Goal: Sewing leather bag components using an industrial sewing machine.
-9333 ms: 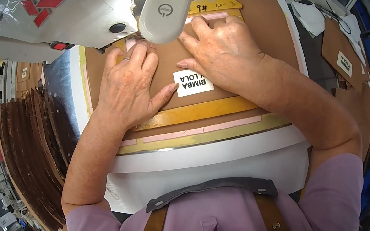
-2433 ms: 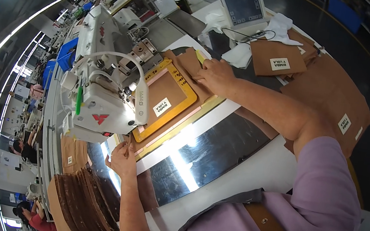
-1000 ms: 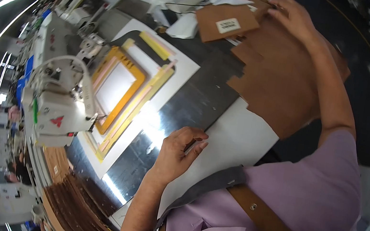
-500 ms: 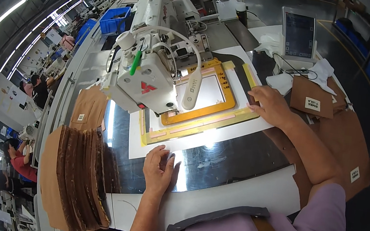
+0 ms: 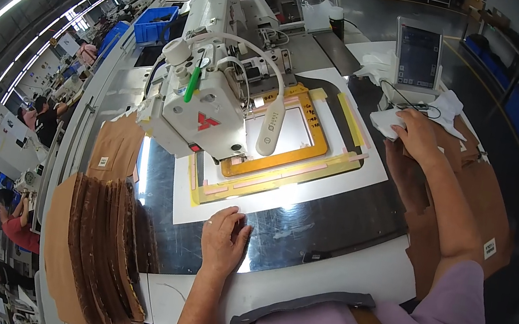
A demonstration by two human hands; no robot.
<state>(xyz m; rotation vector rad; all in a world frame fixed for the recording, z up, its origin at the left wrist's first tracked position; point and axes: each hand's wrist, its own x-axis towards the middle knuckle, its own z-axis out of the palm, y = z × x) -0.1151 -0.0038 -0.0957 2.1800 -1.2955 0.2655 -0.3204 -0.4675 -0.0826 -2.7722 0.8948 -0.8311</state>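
My left hand (image 5: pixel 224 240) rests at the near edge of the dark metal plate (image 5: pixel 303 227), its fingers loosely bent and the thumb apart, holding nothing. At the right, my right hand (image 5: pixel 420 139) has its fingertips bent over the end of a folded white cloth (image 5: pixel 385 122) below the screen. Between them and farther back, a yellow-orange frame (image 5: pixel 279 166) sits under the head of a white sewing machine (image 5: pixel 190 107). Around it lies a larger template (image 5: pixel 238 189) edged with yellow and pink tape, on a white sheet (image 5: pixel 369 179).
A stack of brown pieces (image 5: pixel 103 249) stands at the left, more brown pieces (image 5: pixel 468 215) lie at the right. A screen (image 5: pixel 419 55) stands back right; a blue bin (image 5: pixel 154 24) sits behind the machine. A lamp (image 5: pixel 270 130) hangs over the frame. Other people are at far left.
My right hand has left the template's right edge and moved right and away from me to the white cloth. My left hand stays nearly in place, and the template has hardly moved.
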